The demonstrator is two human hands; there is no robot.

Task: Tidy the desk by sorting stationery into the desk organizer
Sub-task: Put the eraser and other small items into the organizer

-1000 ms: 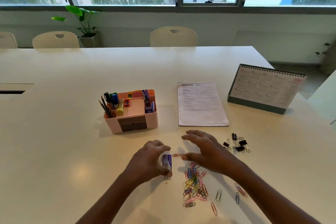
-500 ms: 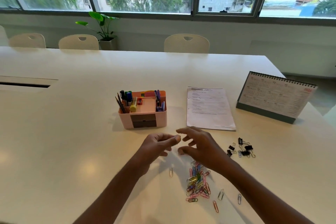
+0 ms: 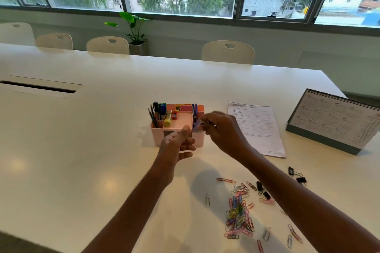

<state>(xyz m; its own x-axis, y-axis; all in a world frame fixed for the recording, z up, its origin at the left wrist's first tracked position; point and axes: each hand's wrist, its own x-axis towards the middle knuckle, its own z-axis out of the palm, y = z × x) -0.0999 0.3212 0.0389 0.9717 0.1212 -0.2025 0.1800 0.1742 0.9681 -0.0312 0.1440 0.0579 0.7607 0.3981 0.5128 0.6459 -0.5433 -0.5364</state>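
Your pink desk organizer (image 3: 158, 137) stands just beyond your fingers. Your left hand (image 3: 176, 146) is relaxed in front of it, holding nothing. Your right hand (image 3: 224, 131) pinches a small purple item (image 3: 197, 126) over the organizer's right compartment; the item is blurred and slants down-left from your fingertips.

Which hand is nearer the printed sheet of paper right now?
Right. The right hand hovers just left of the sheet, pinching a small purple item; the left hand is farther left, before the organizer.
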